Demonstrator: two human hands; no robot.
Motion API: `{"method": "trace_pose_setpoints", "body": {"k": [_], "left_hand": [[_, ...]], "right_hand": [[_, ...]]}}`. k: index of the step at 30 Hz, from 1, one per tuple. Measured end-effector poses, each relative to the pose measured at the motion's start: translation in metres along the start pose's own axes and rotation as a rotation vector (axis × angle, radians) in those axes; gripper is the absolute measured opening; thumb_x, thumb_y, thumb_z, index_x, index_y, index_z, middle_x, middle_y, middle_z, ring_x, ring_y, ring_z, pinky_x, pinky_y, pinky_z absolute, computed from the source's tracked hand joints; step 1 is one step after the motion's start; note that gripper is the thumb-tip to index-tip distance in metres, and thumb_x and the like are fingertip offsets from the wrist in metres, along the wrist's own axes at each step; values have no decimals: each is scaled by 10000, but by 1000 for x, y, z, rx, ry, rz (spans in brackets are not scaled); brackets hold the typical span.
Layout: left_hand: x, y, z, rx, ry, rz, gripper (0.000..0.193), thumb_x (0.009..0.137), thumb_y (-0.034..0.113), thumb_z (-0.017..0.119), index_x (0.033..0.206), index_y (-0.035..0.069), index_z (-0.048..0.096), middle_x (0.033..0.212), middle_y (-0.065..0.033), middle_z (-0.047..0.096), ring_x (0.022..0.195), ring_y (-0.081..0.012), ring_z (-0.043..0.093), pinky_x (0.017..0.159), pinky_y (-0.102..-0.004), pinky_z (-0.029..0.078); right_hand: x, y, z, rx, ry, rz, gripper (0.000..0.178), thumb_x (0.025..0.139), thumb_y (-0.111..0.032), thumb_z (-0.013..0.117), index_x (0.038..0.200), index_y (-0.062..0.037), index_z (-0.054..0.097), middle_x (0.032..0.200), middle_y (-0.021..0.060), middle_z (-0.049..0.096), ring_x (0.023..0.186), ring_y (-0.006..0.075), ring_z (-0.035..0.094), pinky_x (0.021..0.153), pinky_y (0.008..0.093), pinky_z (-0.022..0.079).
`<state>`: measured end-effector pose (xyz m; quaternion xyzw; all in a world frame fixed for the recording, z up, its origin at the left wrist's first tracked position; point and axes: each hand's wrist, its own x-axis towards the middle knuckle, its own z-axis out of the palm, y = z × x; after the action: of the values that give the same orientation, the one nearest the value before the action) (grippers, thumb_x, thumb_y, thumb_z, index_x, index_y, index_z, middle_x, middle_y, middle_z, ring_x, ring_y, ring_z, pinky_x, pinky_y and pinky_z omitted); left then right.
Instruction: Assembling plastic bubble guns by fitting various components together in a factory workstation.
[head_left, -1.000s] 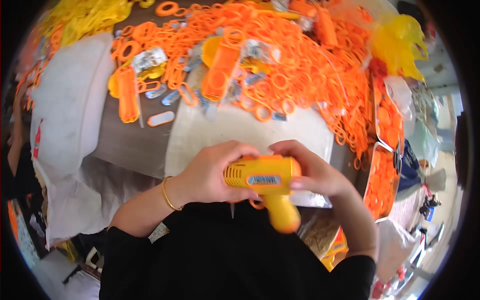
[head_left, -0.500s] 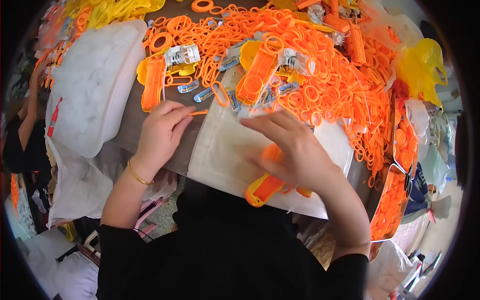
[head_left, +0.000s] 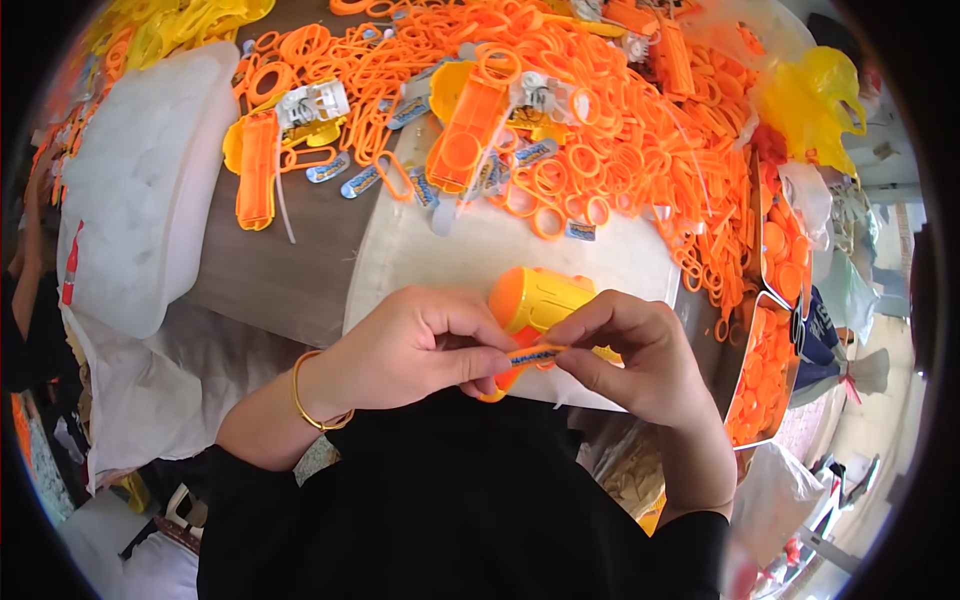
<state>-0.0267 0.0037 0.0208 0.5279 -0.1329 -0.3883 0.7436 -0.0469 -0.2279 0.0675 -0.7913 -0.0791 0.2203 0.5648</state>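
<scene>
In front of my chest, my left hand (head_left: 405,348) pinches one end of a small flat orange oval ring (head_left: 530,356), with a blue printed label along it. At the other end my right hand (head_left: 645,350) has thumb and forefinger closed on the same piece. Whether the label is seated within the ring I cannot tell. Just behind my fingers a yellow and orange plastic toy body (head_left: 550,303) lies on a white sheet (head_left: 410,255); its near part is hidden by my hands.
Orange rings (head_left: 600,160) are heaped across the far side. Two half-built toys, one with an orange housing (head_left: 258,170), lie before the heap among loose blue labels (head_left: 360,181). A translucent white tub (head_left: 140,180) stands left; boxes of orange parts (head_left: 760,375) line the right.
Both hands have come together nearer my body, the left moving right with the orange ring, the right drawing back from the pile. A blue label now shows at the ring. The view has shifted slightly.
</scene>
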Motion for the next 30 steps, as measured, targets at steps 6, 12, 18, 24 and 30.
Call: {"method": "trace_pose_setpoints", "body": {"k": [6,12,18,24,30], "left_hand": [[11,0,16,493,-1,184,51,829,-11,641,877,-18,653,822,-67,583,669,-117,623,606,-212,512],[38,-14,15,1172,173,631,691,748,216,736,1327,49,398,1266,-162,436,1174,-318,439,979,-409,364],[43,-49,17,988,149,507,661,811,256,670,1334,-5,363,1237,-175,460,1153,-339,441,981,-420,345],[42,-65,17,849,297,543,490,871,205,575,1287,-2,418,1155,-187,499,1028,-341,481,916,-417,369],[49,-70,30,709,325,525,439,875,192,564,1250,-7,450,1154,-192,499,1053,-343,485,935,-405,364]], "right_hand": [[-13,-3,-7,-80,68,59,110,761,6,699,839,6,621,865,80,678,802,141,648,757,271,512],[-19,24,-19,-331,238,37,134,789,-125,681,786,-23,594,1282,156,485,1158,256,463,990,360,337],[-3,40,-4,-398,275,8,162,802,-154,675,774,-26,579,1271,144,503,1130,256,476,979,365,341],[7,48,-19,-292,72,101,237,786,-156,712,864,-28,528,1230,153,532,1068,263,531,931,360,410],[9,44,-39,-472,-126,145,687,733,-299,775,1277,-25,459,1142,159,571,1053,254,566,905,380,457]]}}
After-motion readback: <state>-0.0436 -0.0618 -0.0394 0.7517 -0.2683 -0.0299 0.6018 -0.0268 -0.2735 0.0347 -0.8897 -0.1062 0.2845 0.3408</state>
